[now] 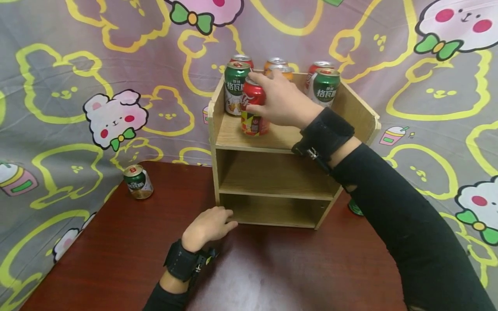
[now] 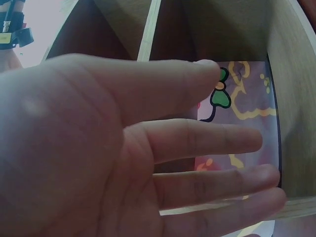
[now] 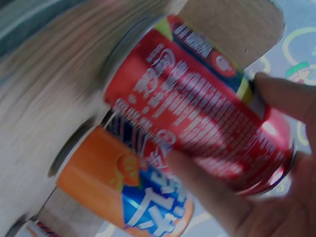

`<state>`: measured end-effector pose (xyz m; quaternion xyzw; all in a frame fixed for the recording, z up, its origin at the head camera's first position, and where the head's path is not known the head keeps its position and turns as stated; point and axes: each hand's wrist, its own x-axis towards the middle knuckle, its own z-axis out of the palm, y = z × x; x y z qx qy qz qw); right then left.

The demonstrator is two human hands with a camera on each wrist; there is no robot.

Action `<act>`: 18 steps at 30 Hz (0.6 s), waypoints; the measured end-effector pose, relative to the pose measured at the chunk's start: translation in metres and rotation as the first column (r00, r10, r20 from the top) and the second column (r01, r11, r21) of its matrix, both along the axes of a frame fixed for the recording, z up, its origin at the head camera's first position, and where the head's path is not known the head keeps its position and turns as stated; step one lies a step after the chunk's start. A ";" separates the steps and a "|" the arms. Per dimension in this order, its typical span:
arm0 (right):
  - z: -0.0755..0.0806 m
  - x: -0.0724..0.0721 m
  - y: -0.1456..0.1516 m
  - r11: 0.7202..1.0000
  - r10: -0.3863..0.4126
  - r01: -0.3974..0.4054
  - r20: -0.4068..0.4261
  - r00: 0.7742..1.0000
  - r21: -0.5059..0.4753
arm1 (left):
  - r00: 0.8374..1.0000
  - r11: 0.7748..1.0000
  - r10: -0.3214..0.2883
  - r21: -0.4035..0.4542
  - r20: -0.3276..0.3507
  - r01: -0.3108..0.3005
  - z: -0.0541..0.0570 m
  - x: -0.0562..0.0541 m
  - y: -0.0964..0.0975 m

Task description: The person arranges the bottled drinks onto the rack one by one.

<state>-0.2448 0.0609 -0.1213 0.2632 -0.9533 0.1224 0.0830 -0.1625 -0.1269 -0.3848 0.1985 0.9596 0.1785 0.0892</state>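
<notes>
A red soda can (image 1: 253,101) with a yellow lower band stands upright at the front left of the wooden shelf's top board (image 1: 282,136). My right hand (image 1: 285,99) grips this can from above and the side; in the right wrist view, fingers and thumb lie around the red can (image 3: 197,108). Right behind it stands a green can (image 1: 236,88). An orange can (image 3: 121,182) is close beside the held one in the right wrist view. Low at the shelf's left front edge, my left hand (image 1: 208,226) has its fingers extended, holding nothing.
Other cans line the top board: a red can (image 1: 317,71) and a green can (image 1: 326,88) at right, orange ones (image 1: 275,62) mid-back. Another green can (image 1: 138,181) stands on the dark red table (image 1: 97,246). Right of the shelf, a green can (image 1: 355,208) is partly hidden.
</notes>
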 end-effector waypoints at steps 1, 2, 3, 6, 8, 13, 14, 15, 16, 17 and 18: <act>0.000 -0.001 0.001 1.000 0.019 -0.019 -0.003 1.000 0.000 | 1.000 1.000 0.003 0.002 0.001 -0.003 0.000 0.000 0.000; 0.000 -0.003 0.002 0.999 0.037 -0.037 -0.001 0.999 -0.003 | 1.000 1.000 0.007 0.003 0.004 -0.007 0.000 -0.001 -0.001; -0.001 -0.005 0.003 0.999 0.054 -0.054 -0.002 0.999 -0.006 | 1.000 1.000 0.010 0.005 0.006 -0.010 0.000 -0.001 -0.001; -0.001 -0.009 0.005 0.995 0.102 -0.102 0.018 0.995 -0.020 | 1.000 1.000 0.014 0.006 0.012 -0.014 0.000 -0.001 -0.001; -0.001 -0.012 0.007 0.990 0.140 -0.139 0.024 0.990 -0.025 | 1.000 1.000 0.013 0.003 0.011 -0.013 0.001 -0.001 -0.001; 0.001 -0.023 0.011 0.969 0.244 -0.243 0.020 0.970 -0.038 | 1.000 1.000 0.016 -0.003 0.021 -0.016 0.002 0.000 -0.001; 0.001 -0.025 0.012 0.965 0.260 -0.259 0.021 0.965 -0.043 | 1.000 1.000 0.015 -0.003 0.025 -0.015 0.002 0.000 -0.001; 0.001 -0.026 0.013 0.962 0.272 -0.271 0.020 0.962 -0.043 | 1.000 1.000 0.015 -0.002 0.027 -0.015 0.003 0.000 -0.001; 0.001 -0.027 0.013 0.959 0.280 -0.279 0.019 0.960 -0.040 | 0.999 1.000 0.016 0.000 0.029 -0.016 0.003 -0.001 -0.001; 0.002 -0.027 0.013 0.959 0.282 -0.281 0.020 0.959 -0.031 | 0.999 1.000 0.013 0.002 0.030 -0.013 0.003 -0.001 -0.001; 0.002 -0.026 0.013 0.960 0.279 -0.278 0.018 0.960 -0.017 | 0.999 1.000 0.013 0.005 0.034 -0.014 0.003 -0.001 -0.002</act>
